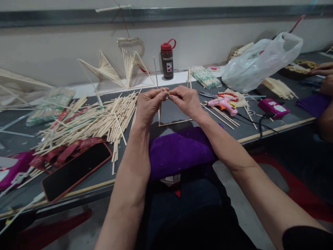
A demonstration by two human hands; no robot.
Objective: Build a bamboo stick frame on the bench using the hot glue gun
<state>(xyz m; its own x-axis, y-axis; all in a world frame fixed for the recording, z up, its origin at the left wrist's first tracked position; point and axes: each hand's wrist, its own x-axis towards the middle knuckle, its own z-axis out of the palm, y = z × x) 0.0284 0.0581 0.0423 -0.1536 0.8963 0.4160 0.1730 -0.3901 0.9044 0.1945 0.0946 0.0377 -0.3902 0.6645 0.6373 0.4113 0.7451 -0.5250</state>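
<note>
My left hand (151, 104) and my right hand (186, 100) meet over the table, fingertips pinched together. Both grip the upper part of a frame made of thin wooden sticks (175, 122). Its lower bar and one corner show below my hands, while the fingers cover the joint they hold. A folded purple cloth (182, 149) lies between my forearms at the table edge. Close to my right hand are a pink glue gun (223, 104) and red-handled pliers (229, 95). Left of my left hand spreads a large pile of loose wooden sticks (104, 118).
A dark bottle (167, 62) with a red lid stands behind my hands. Fan-shaped stick models (104, 71) lean at the wall. A phone (78, 172) lies front left. On the right are a white plastic bag (249, 66), a magenta packet (274, 107) and another person's hand (322, 69).
</note>
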